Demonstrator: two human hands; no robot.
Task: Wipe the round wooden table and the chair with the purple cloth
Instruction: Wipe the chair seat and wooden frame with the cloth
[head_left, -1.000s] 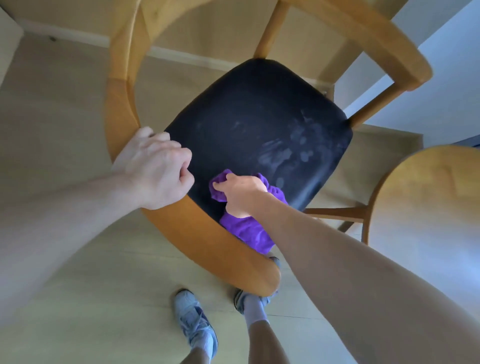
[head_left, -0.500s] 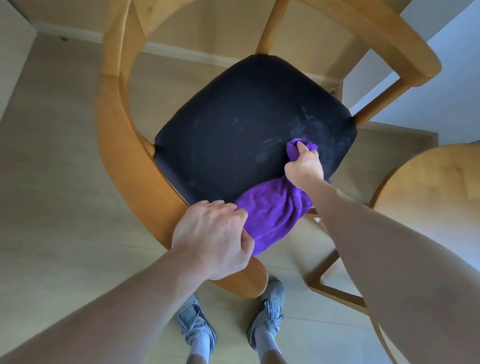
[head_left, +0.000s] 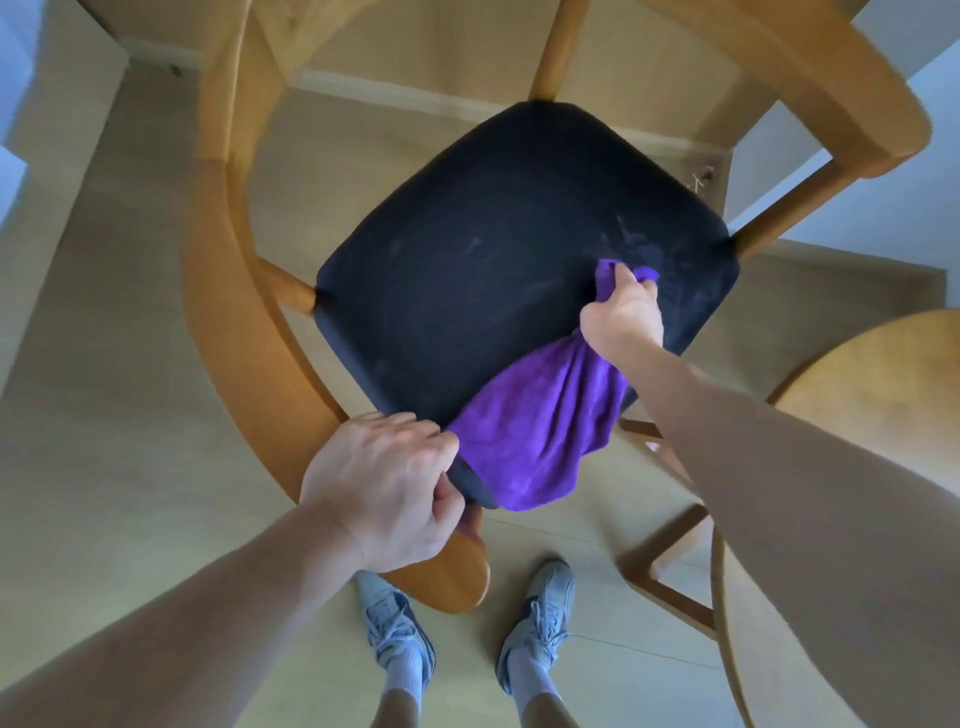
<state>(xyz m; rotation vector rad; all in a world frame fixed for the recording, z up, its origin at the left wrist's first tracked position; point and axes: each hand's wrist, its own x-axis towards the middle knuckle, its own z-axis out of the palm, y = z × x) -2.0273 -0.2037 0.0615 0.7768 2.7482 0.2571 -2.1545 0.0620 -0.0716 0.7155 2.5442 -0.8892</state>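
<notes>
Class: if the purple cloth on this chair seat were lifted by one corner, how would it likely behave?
The purple cloth would probably hang limp: it bunches in the right hand and drapes over the seat edge. It looks light, and its fuzzy surface likely grips rather than slides.

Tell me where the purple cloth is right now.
The purple cloth lies on the near right part of the chair's black seat, gripped by the right hand, its loose end draping over the front edge beside the left hand.
</notes>
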